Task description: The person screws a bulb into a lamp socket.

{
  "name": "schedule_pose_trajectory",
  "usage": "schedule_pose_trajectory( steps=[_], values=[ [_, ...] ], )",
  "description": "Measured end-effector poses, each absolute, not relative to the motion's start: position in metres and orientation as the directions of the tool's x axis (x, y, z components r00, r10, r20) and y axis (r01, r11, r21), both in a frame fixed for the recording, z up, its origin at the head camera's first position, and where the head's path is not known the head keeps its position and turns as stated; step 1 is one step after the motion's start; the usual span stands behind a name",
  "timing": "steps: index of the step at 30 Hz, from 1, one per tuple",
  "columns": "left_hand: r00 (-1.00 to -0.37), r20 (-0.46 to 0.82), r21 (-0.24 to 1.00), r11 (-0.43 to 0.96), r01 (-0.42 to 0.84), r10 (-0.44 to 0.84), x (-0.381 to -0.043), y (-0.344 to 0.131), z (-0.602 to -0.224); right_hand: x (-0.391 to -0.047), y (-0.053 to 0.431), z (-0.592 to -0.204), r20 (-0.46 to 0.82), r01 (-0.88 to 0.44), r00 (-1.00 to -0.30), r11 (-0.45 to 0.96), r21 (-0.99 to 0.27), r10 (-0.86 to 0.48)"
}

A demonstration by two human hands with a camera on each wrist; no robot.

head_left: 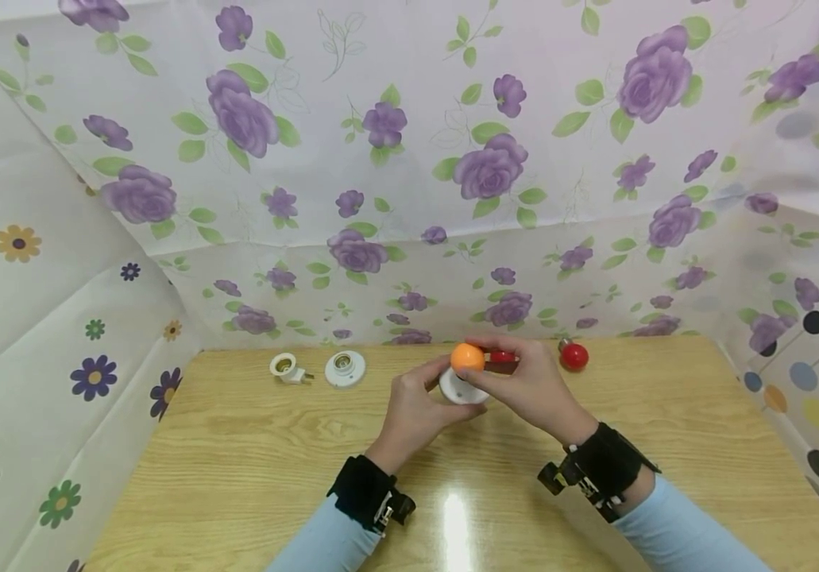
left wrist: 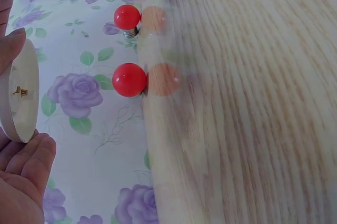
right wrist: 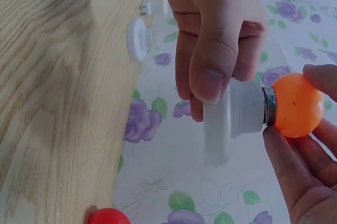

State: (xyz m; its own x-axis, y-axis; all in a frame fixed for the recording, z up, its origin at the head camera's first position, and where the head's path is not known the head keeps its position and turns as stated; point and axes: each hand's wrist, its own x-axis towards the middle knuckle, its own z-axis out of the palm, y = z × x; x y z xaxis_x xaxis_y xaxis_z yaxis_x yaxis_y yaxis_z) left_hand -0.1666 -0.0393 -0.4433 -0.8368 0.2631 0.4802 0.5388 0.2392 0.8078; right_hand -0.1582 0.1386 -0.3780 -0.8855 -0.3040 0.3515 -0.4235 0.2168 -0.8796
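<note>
In the head view my left hand (head_left: 412, 407) grips a round white lamp holder (head_left: 457, 391) by its base. My right hand (head_left: 539, 391) pinches an orange light bulb (head_left: 468, 357) between thumb and fingers. From the right wrist, the bulb's metal cap (right wrist: 269, 106) sits at the mouth of the lamp holder (right wrist: 217, 134), with part of the cap still showing. The left wrist view shows the underside of the lamp holder (left wrist: 25, 109), where a small brass screw is visible. Both hands hold these parts above the wooden table.
A red bulb (head_left: 574, 357) lies at the table's back, right of my hands; another red bulb (head_left: 500, 357) is partly hidden behind my right fingers. Farther left stand a second white lamp holder (head_left: 345, 369) and a white plug-in socket (head_left: 286, 368). A flowered sheet (head_left: 380, 191) hangs behind the table.
</note>
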Motion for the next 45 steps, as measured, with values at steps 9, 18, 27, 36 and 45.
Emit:
schedule_pose_trajectory(
  steps=[9, 18, 27, 36, 45],
  values=[
    [-0.844, 0.464, 0.806, 0.266, 0.529, 0.271, -0.179, -0.041, -0.466, -0.173, 0.146, -0.401, 0.405, -0.489, -0.866, 0.331, -0.807, -0.292],
    [-0.844, 0.458, 0.800, 0.286, 0.528, 0.279, -0.180, -0.043, -0.465, -0.178, 0.149, -0.399, 0.378, -0.508, -0.828, 0.265, -0.820, -0.415],
    [-0.838, 0.468, 0.801, 0.266, 0.536, 0.282, -0.181, -0.042, -0.466, -0.171, 0.143, -0.391, 0.373, -0.509, -0.812, 0.231, -0.830, -0.449],
    [-0.838, 0.469, 0.794, 0.284, 0.538, 0.278, -0.180, -0.042, -0.466, -0.160, 0.139, -0.373, 0.368, -0.495, -0.818, 0.214, -0.842, -0.442],
    [-0.830, 0.487, 0.795, 0.256, 0.550, 0.271, -0.176, -0.042, -0.462, -0.163, 0.141, -0.379, 0.348, -0.463, -0.854, 0.260, -0.847, -0.387]
  ],
)
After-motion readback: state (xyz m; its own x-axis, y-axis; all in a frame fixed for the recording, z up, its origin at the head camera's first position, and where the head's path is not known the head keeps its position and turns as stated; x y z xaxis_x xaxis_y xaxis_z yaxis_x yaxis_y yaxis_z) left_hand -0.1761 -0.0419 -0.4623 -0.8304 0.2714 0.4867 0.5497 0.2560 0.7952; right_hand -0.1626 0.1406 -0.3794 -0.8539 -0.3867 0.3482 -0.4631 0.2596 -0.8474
